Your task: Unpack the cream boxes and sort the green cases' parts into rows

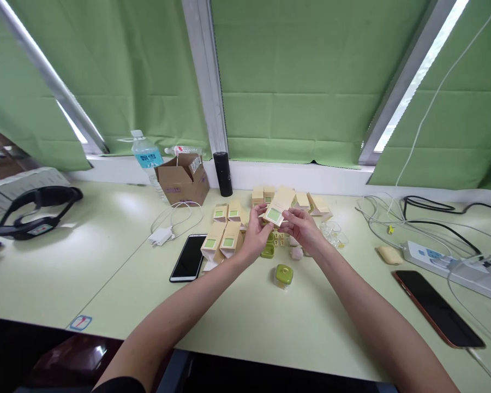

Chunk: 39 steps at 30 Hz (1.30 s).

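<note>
Between my two hands I hold a small cream cardboard box (279,206) with a green square on its face, tilted above the table. My left hand (256,232) grips its left side and my right hand (301,228) pinches its lower right corner. In front of them stands a small clear container with a green lid (284,274). Green lids (267,251) and a pale pink piece (297,252) lie just under the hands. More cream boxes (213,240) stand to the left, and several others (300,201) behind.
A black-screened phone (187,259) lies left of the boxes. Farther back are a brown carton (184,180), a water bottle (147,155) and a black cylinder (223,174). At right lie a power strip (454,267), cables, an earbud case (389,254) and another phone (437,308). A black headset (39,210) is far left.
</note>
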{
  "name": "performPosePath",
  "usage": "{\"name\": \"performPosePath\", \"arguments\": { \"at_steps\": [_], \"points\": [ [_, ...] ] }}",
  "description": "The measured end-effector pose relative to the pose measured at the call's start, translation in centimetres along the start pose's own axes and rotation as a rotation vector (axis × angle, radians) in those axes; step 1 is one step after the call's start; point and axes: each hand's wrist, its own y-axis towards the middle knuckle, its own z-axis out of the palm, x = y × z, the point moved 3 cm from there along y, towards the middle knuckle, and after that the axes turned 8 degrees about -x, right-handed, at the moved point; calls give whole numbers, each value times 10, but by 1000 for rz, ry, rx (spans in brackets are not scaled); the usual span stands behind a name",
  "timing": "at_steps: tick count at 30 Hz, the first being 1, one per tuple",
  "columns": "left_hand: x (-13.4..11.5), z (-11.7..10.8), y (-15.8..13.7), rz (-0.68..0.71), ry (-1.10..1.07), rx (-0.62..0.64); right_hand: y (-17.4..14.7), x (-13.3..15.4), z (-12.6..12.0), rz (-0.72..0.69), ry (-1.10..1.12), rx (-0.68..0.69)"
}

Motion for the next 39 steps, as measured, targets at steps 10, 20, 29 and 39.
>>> {"name": "performPosePath", "arguments": {
  "at_steps": [10,20,29,39],
  "points": [
    [-1,-1,-5,-104,-23,-117,-10,1,13,-94,-83,-25],
    [-1,-2,-2,-71,-76,-63,-13,2,15,-123,-100,-71],
    [-6,4,-8,-23,-115,12,-12,7,12,-117,-62,-111],
    [-8,1,-6,120,115,42,-10,12,4,-69,-26,-133]
  ]
}}
